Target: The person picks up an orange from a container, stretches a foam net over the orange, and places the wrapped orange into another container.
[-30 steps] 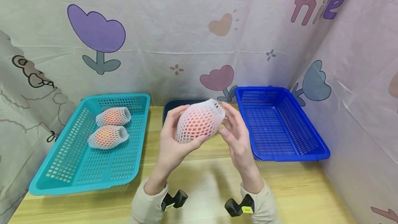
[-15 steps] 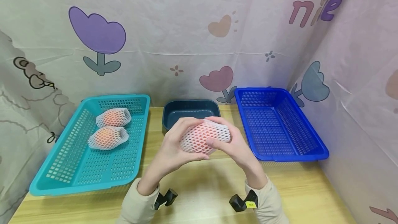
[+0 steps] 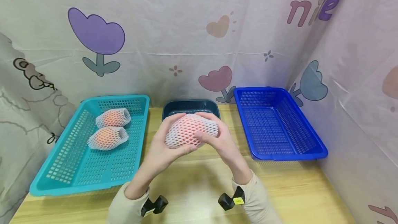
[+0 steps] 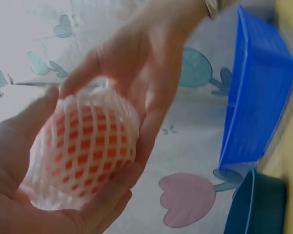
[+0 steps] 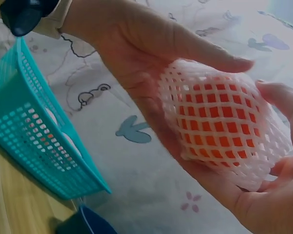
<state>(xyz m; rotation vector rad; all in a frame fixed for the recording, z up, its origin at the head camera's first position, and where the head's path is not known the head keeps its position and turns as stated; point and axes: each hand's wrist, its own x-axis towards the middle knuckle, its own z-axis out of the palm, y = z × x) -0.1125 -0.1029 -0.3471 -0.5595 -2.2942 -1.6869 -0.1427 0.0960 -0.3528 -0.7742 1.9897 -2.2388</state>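
Note:
Both hands hold a round red-orange fruit (image 3: pixel 188 129) in a white foam net above the table. My left hand (image 3: pixel 160 149) grips its left end, thumb underneath on the near side and fingers over the top. My right hand (image 3: pixel 226 144) holds the other end, its thumb pressed on the net's front. In the left wrist view the netted fruit (image 4: pixel 88 146) sits between both hands; the right wrist view also shows the netted fruit (image 5: pixel 219 122), its net tapering past the round part. Two similar netted fruits (image 3: pixel 113 117) lie in the teal basket (image 3: pixel 121 168) at left.
A blue basket (image 3: pixel 267 127) stands at the right on the wooden table (image 3: pixel 199 189). Behind the hands is a dark blue-green tub (image 3: pixel 191 104), partly covered by them. A printed curtain (image 3: pixel 161 16) hangs at the back and sides.
The netted fruit has come down and turned from tilted to nearly level, then shifted slightly left. My right hand went from the net's open end to a fuller hold with its thumb in front.

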